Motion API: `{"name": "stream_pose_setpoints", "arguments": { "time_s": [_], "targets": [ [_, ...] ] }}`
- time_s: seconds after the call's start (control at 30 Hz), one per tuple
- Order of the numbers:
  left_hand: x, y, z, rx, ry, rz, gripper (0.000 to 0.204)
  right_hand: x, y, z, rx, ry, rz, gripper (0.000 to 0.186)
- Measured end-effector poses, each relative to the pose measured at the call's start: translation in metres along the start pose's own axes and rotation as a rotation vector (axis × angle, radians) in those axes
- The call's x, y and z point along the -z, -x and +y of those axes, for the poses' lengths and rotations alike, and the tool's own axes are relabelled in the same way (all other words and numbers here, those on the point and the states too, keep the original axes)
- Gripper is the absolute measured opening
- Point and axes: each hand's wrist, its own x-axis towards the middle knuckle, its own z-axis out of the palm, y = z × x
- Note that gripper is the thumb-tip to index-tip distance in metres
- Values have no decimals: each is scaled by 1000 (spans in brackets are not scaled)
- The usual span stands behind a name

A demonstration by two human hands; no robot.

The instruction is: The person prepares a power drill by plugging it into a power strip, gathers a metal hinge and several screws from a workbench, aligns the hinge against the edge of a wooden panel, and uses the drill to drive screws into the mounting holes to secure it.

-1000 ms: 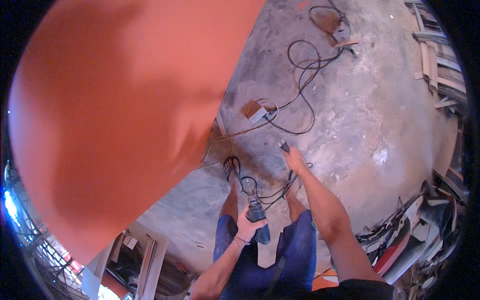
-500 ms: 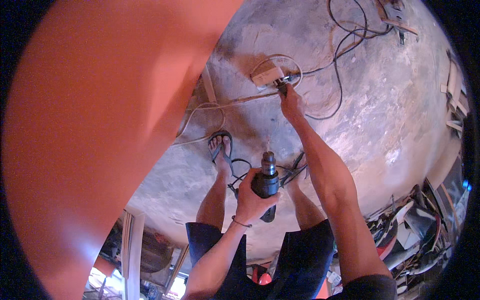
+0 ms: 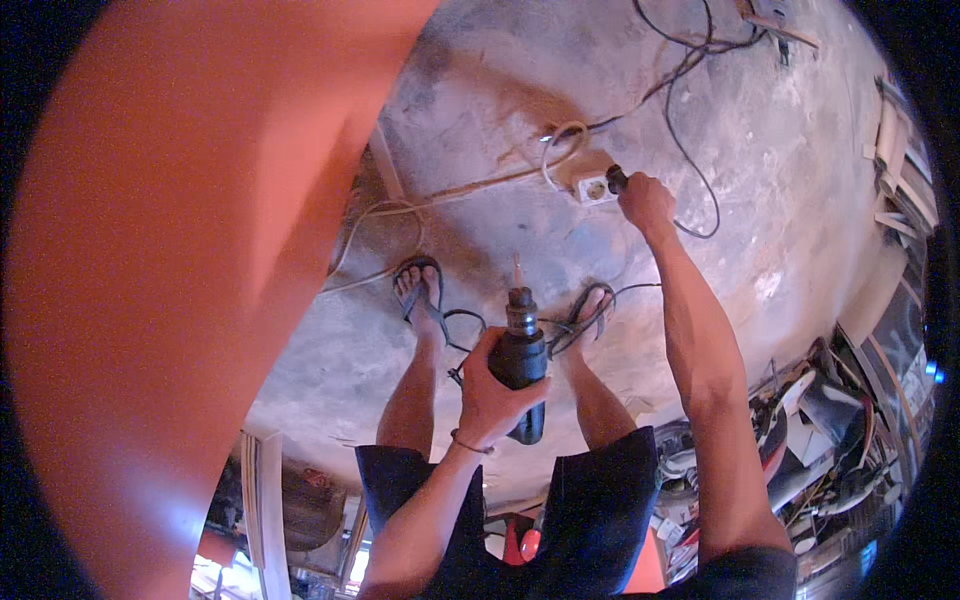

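Grips the black drill (image 3: 522, 360) round its body with the left hand (image 3: 488, 400), much as half a second ago, pointing the thin bit (image 3: 518, 268) away over the floor (image 3: 480, 210). Stands in dark sandals (image 3: 402, 299), among loops of black cord (image 3: 632, 287). Pinches a black plug (image 3: 616, 179) in the right hand (image 3: 648, 205), well apart from the left and farther out. Has just swung that hand rightward, along with the white socket block (image 3: 597, 192), now turned so as to show a round outlet and lying at the lower right of the pale cable loop (image 3: 546, 160). Puts the plug right at the block's right edge. Suggests attention on the power connection, with no drilling under way yet.

Cannot tell, from this angle, contact from a narrow gap between plug and block, nor see any prongs. Hard to trace the cord past the right forearm, so hard to match to the plug. Farther out, shows a small bright glint at the end of a black cable (image 3: 610, 121), too blurred to identify. Loses much of the left side behind a large orange panel (image 3: 200, 250).
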Motion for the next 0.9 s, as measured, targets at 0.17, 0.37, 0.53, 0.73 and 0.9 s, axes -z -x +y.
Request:
{"name": "stream_pose_setpoints", "arguments": {
  "time_s": [0.17,0.37,0.53,0.73,0.9],
  "targets": [
    [-9,-6,-4,-32,-58,20,52,-24,12,25,331,205,432,27],
    [-6,-5,0,2,-65,-5,48,-14,67,10,134,-367,47,32],
    [-7,-9,7,22,-53,-28,47,-28,58,-8,-18,-301,4,35],
    [-8,-9,9,1,-57,-12,49,-40,29,-22,174,-136,259,22],
    [-7,-11,8,-3,-5,-1,51,-36,19,-35,227,-106,174,18]
  ]
}}
